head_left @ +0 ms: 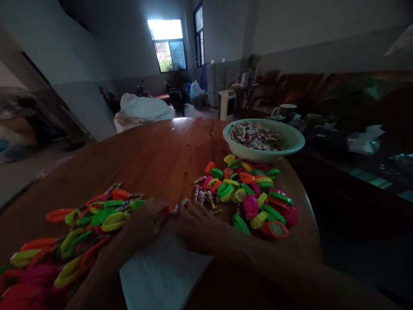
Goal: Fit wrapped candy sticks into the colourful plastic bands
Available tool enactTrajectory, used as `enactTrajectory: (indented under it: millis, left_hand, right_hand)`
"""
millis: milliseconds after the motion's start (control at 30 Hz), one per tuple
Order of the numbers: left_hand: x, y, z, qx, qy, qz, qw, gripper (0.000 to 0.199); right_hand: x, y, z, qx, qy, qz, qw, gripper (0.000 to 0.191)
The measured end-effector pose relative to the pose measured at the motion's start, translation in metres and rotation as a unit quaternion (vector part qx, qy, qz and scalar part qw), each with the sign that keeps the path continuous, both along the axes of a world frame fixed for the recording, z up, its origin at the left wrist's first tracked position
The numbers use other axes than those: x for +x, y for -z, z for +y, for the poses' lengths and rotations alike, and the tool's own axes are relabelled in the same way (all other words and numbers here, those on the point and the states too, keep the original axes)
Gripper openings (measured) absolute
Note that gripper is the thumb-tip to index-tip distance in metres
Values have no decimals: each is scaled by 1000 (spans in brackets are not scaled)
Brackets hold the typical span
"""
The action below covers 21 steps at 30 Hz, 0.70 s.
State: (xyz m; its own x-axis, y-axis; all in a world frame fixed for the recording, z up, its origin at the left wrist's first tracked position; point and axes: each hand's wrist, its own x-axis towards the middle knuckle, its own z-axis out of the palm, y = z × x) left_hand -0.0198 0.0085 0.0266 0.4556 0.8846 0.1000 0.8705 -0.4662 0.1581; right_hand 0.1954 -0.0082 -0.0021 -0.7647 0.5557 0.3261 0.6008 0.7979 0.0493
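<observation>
My left hand [146, 220] and my right hand [197, 224] meet at the middle of the table's near side, fingers pinched close together. A bit of an orange plastic toy watch [168, 209] shows at my left fingertips. At my right fingertips is a small wrapped candy [176, 209]; the fingers hide much of both. Beneath the hands lies a white sheet of paper [161, 271] with faint print. On the right, bright toy watches [251, 206] are heaped beside loose wrapped candies [202, 196]. More watches, some with candies attached, form a pile [103, 215] by my left arm.
A pale green basin [264, 153] full of wrapped candies stands near the right edge of the round wooden table [155, 155]. Beyond the table are a white-covered bulk [142, 110], a white appliance [227, 104] and dark wooden seating [300, 88].
</observation>
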Motion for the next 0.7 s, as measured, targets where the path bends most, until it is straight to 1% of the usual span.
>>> enactTrajectory:
  millis: [33,100,167,233,300,367,433,500,533,600,633,700]
  left_hand:
    - [-7,-3,0,17,-2,28,999,25]
    - [-18,-12,3,44,16,54,997,24]
    - [-15,-21,15,59,39,48,996,23]
    - [7,-28,38,66,39,35,996,28]
    - [45,-29,71,60,26,16,998,32]
    - [91,-23,107,32,27,-28,999,33]
    - [132,-12,140,-4,24,-61,998,36]
    - [161,1,165,-26,9,-74,997,38]
    - [170,7,174,-31,2,-78,996,38]
    - [176,15,187,-42,-6,-85,995,34]
    - [174,16,189,-46,-6,-89,995,31]
    - [162,15,187,-53,0,-98,994,27]
  right_hand:
    - [7,5,-3,4,12,14,1000,12]
    - [17,16,-9,2,30,35,999,16]
    - [23,27,-14,2,43,51,998,19]
    - [24,34,-16,11,49,65,997,18]
    - [22,38,-16,17,48,83,995,15]
    - [20,40,-15,13,41,98,994,13]
    - [20,39,-13,5,38,98,994,13]
    - [22,37,-13,3,29,89,996,12]
    - [22,37,-13,3,27,87,996,12]
    - [23,37,-13,1,24,91,996,11]
    - [23,38,-14,2,29,97,995,11]
    - [22,41,-13,2,39,106,994,12]
